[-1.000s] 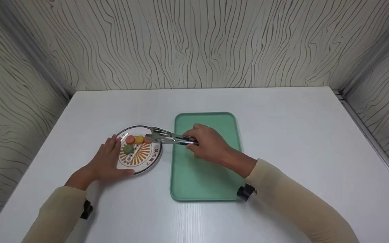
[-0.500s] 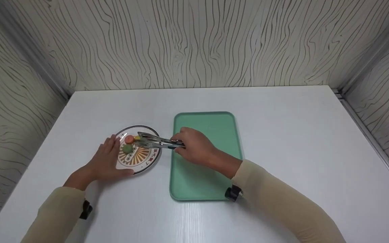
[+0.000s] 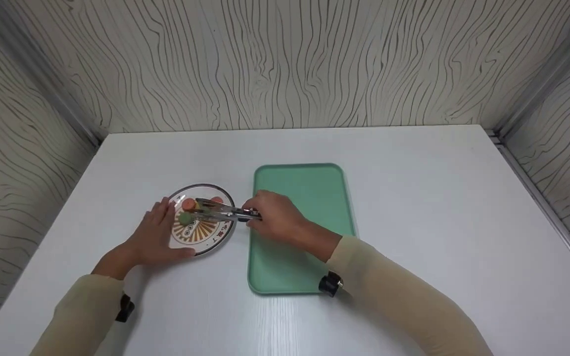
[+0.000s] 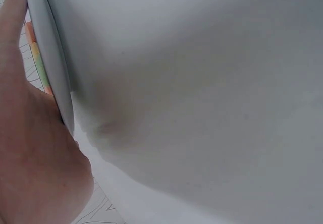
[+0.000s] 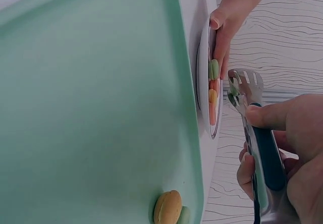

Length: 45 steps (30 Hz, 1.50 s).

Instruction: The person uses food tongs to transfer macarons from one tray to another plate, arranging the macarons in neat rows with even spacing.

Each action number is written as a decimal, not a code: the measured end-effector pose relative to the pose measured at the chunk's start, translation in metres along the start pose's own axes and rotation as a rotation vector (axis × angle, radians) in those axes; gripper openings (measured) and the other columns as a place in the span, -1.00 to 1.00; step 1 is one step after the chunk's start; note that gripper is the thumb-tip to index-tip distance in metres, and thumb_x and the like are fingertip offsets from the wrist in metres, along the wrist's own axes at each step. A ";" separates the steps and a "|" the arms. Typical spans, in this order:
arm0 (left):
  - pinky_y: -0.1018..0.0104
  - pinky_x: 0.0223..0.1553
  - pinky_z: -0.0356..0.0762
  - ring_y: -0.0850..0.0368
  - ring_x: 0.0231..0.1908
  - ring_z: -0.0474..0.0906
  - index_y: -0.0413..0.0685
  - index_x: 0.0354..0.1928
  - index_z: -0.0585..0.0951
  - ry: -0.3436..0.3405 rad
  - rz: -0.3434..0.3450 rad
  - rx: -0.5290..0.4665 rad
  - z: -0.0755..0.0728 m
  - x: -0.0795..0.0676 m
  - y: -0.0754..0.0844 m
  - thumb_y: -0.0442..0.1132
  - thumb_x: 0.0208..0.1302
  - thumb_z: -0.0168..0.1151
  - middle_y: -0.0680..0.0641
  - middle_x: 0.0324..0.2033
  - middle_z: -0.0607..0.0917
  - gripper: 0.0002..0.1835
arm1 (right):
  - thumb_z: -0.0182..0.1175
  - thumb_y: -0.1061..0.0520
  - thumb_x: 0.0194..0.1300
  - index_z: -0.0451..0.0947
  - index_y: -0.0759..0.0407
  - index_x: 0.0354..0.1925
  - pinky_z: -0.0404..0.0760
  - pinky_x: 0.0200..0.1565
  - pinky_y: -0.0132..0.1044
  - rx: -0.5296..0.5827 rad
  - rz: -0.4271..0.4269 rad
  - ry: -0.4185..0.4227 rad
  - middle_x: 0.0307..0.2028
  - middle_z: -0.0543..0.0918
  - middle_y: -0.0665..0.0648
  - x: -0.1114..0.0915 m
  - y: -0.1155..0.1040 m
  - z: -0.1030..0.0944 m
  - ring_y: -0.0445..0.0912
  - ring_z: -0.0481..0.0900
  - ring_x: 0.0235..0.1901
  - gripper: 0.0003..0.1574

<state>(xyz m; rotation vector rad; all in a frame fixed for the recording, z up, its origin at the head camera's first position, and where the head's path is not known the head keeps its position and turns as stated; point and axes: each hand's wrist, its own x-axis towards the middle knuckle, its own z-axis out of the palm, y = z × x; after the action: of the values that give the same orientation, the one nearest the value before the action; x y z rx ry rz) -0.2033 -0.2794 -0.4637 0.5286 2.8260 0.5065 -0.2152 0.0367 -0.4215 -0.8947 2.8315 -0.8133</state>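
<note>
My left hand (image 3: 151, 237) rests along the left side of a patterned white plate (image 3: 215, 241), fingers straight, thumb at its near rim. On the plate lie an orange-red macaron (image 3: 189, 204), a green macaron (image 3: 185, 218) and a pinkish macaron (image 3: 217, 200). A yellow macaron (image 5: 212, 97) is mostly covered by the tongs in the head view. My right hand (image 3: 277, 215) grips metal serving tongs (image 3: 220, 212) with dark handles; their slotted tips are slightly apart over the plate, by the green and yellow macarons. Whether they touch one, I cannot tell.
A green tray (image 3: 285, 272) lies right of the plate, under my right forearm. The right wrist view shows a tan macaron (image 5: 168, 207) and part of a green macaron (image 5: 184, 215) on it. Patterned panels (image 3: 285, 64) stand behind the white table (image 3: 413, 198).
My right hand has moved left and slightly nearer, carrying the tongs from the pinkish macaron across the plate toward the green one. The pinkish macaron stays on the plate. My left hand keeps still.
</note>
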 end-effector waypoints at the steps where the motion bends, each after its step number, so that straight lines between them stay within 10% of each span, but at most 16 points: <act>1: -0.42 0.43 -0.17 -0.52 0.51 -0.30 -0.56 0.51 -0.11 -0.003 -0.001 0.001 0.000 0.000 0.000 0.36 0.10 0.37 -0.54 0.52 -0.18 0.37 | 0.35 0.20 0.30 0.77 0.15 -0.05 0.51 -0.27 -0.26 -0.005 0.006 -0.004 -0.28 0.65 0.06 0.000 0.000 0.001 -0.13 0.47 -0.32 -0.75; 45: -0.40 0.45 -0.20 -0.50 0.52 -0.31 -0.52 0.53 -0.12 -0.005 -0.015 0.003 0.003 0.001 -0.004 0.44 0.08 0.35 -0.51 0.54 -0.21 0.41 | 0.37 0.19 0.26 0.77 0.16 -0.08 0.57 -0.23 -0.26 -0.086 0.052 -0.009 -0.31 0.67 0.01 0.015 -0.003 0.028 -0.16 0.50 -0.32 -0.76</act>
<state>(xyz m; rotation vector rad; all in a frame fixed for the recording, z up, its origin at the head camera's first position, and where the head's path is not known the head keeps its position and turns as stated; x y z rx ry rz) -0.2045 -0.2811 -0.4684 0.5075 2.8249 0.4970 -0.2203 0.0132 -0.4423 -0.8280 2.8888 -0.6848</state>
